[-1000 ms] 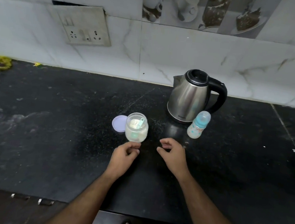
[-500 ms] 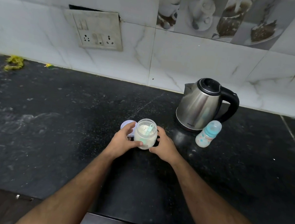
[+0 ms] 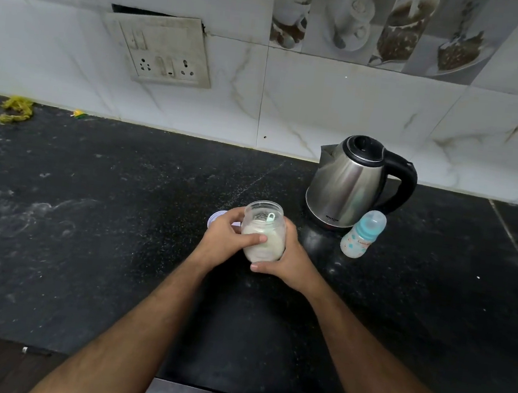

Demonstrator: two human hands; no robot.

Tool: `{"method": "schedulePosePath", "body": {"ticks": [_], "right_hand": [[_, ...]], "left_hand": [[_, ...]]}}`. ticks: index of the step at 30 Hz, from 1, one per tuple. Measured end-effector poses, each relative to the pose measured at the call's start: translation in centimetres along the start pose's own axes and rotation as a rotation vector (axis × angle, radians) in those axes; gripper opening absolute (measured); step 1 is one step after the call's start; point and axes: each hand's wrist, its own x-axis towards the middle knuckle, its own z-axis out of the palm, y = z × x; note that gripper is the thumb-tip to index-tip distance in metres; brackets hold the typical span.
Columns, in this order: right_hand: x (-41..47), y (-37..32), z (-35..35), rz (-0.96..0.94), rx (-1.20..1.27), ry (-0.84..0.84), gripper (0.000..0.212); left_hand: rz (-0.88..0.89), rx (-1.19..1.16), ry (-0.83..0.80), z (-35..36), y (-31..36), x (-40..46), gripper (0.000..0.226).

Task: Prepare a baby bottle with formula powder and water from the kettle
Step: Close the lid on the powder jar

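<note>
Nearest to me, my left hand (image 3: 226, 237) and my right hand (image 3: 289, 262) are both wrapped round the formula jar (image 3: 264, 229), left thumb across its near face, right thumb curled under its base edge, the fingers behind it out of view. The jar stands or hovers just above the black counter (image 3: 86, 225); contact with the surface cannot be confirmed. It is uncapped and roughly half full of pale powder, with a small teal scoop (image 3: 270, 217) standing inside near the rim. Assessment: clear plastic, light, smooth-walled and therefore liable to slip; the open mouth means any tilt risks spilling powder, so the hold belongs low on the body, kept upright, one hand steadying while the other draws the scoop by its handle. Just behind the jar to its left, partly hidden by my left hand, lies the pale lid (image 3: 216, 215), flat on the counter. Right of the jar and a little farther back stands the baby bottle (image 3: 363, 234), capped, upright, apparently empty; judged light and easily toppled, best gripped round its middle. Immediately behind the bottle, touching or nearly so, sits the steel kettle (image 3: 349, 184), lid closed, handle turned to the right; likely the heaviest item, to be taken by the handle only, as the shell may be hot
</note>
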Motion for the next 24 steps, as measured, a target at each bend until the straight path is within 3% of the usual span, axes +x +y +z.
{"method": "schedulePosePath", "body": {"ticks": [7, 11, 16, 20, 24], "right_hand": [[-0.9, -0.3, 0.1, 0.017, 0.034, 0.226, 0.107], [-1.7, 0.0, -0.7, 0.036, 0.032, 0.262, 0.107], [-3.0, 0.1, -1.3, 0.059, 0.034, 0.267, 0.101], [-4.1, 0.2, -1.5, 0.074, 0.026, 0.25, 0.103], [-5.0, 0.2, -1.8, 0.086, 0.019, 0.239, 0.106]], "left_hand": [[-0.023, -0.005, -0.061, -0.1, 1.4, 0.7, 0.057], [-0.055, 0.378, 0.148, -2.5, -0.8, 2.9, 0.065], [-0.121, 0.945, 0.016, -3.2, -2.1, 4.4, 0.09], [-0.196, 1.092, -0.071, -2.5, -2.2, 5.0, 0.095], [-0.203, 1.123, -0.048, -2.5, -2.7, 4.9, 0.086]]}}
